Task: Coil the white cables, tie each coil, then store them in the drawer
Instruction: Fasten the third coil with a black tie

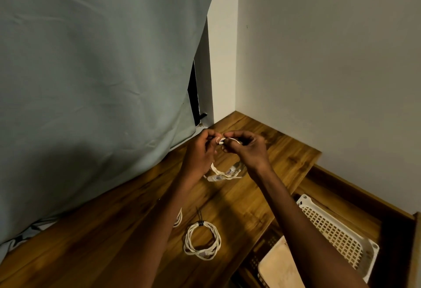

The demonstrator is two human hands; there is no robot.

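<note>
Left hand (pixel 200 148) and right hand (pixel 247 147) pinch a white cable coil (pixel 224 172); a loosened pinch could let its loops spring apart untied.

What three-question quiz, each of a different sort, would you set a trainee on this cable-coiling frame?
1. True or false: the tied coil lying on the wooden desk is bound with a black tie.
2. Which hands hold the cable being worked on? A) left only B) right only C) both
3. Fill in: the white perforated basket sits in the open ____.

Key:
1. True; the tie shows at the coil's top.
2. C; the left hand and right hand both pinch it above the desk.
3. Drawer.
</note>
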